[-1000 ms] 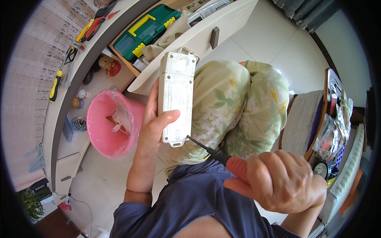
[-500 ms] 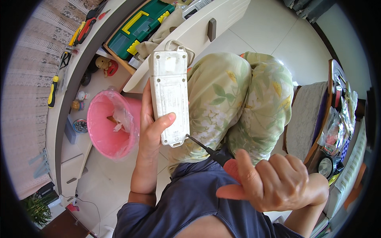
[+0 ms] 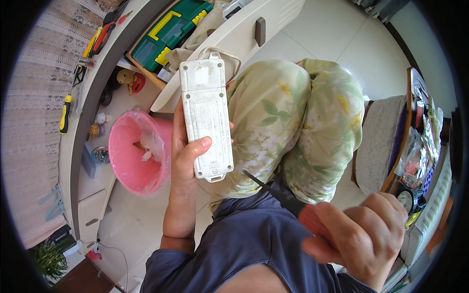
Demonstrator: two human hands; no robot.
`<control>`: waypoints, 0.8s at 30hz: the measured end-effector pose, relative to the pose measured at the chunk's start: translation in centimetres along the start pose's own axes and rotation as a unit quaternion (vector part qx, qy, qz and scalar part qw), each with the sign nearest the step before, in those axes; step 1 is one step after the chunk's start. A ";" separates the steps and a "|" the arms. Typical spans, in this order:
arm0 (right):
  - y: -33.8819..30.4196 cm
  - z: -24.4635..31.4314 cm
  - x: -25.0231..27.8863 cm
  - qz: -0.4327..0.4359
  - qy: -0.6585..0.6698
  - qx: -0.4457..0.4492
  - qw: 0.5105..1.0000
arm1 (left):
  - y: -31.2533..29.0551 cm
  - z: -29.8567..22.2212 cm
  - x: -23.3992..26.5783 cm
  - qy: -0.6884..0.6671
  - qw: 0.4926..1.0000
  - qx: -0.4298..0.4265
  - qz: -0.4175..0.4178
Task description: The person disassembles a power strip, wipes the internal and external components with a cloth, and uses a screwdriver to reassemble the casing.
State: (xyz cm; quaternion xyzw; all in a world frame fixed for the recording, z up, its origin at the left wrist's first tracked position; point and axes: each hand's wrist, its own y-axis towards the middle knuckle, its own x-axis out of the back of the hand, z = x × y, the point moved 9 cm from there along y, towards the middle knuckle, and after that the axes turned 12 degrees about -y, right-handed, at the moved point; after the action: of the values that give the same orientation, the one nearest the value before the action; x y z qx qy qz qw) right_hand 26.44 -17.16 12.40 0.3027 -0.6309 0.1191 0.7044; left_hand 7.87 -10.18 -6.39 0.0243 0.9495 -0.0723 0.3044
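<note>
A white power strip [image 3: 207, 119], scuffed and with its screwed back side facing up, stands nearly upright in the picture over my lap. My left hand [image 3: 188, 156] is closed around its left side, thumb pressed on the back cover. Its cord loops behind the top end. Gripped in my right hand [image 3: 364, 234] is a screwdriver [image 3: 273, 191] with a red handle and a dark shaft. The screwdriver's tip points up and left, a short way off the strip's lower right corner, touching nothing.
A pink waste bin [image 3: 117, 168] with a clear liner stands left of my arm. An open drawer [image 3: 239, 36] holds a green toolbox [image 3: 171, 31]. Pliers [image 3: 100, 39] and a yellow-black screwdriver [image 3: 65, 115] lie on the ledge. At right is a stool or chair [image 3: 383, 141] beside bagged items.
My right hand has drawn the screwdriver back, down and to the right, so its tip has left the strip's lower corner. The power strip has tilted slightly in my left hand.
</note>
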 end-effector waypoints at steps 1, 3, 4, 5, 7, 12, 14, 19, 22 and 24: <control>-0.3 -0.5 0.6 -0.025 0.021 0.008 0.999 | 0.0 0.0 -0.1 0.001 1.000 0.001 -0.002; -0.7 -0.7 1.2 -0.054 0.045 0.015 0.997 | -0.2 -0.1 -0.3 0.004 1.000 0.002 -0.007; -0.8 -0.7 1.1 -0.063 0.040 0.018 0.997 | -0.2 -0.1 -0.4 0.001 1.000 0.003 -0.007; -0.9 -0.6 0.8 -0.073 0.035 0.022 0.997 | -0.1 -0.1 -0.5 -0.002 1.000 0.004 -0.006; -1.0 -0.6 0.7 -0.081 0.038 0.024 0.996 | -0.1 0.0 -0.6 -0.008 1.000 0.007 -0.003; -1.0 0.0 -0.2 -0.001 0.022 -0.009 1.000 | 0.0 -0.1 -0.6 -0.013 1.000 0.008 -0.004; -0.9 0.3 -0.1 -0.007 0.015 -0.008 1.000 | -0.1 -0.2 -0.7 -0.012 1.000 0.006 -0.003; -0.3 0.7 -0.6 -0.021 0.004 -0.010 1.000 | -0.1 -0.2 -0.8 -0.014 1.000 0.003 -0.006; -0.2 0.9 -0.9 -0.024 0.005 -0.013 1.000 | -0.2 -0.1 -0.6 -0.017 1.000 0.004 -0.008; -0.4 0.7 -0.7 -0.038 0.005 -0.008 0.999 | -0.2 0.0 -1.0 -0.017 1.000 0.004 -0.007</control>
State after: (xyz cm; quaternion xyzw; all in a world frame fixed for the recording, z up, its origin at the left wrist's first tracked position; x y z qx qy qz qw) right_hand 25.92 -17.72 11.60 0.3202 -0.6160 0.0888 0.7142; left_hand 8.63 -10.38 -5.77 0.0175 0.9440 -0.0787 0.3200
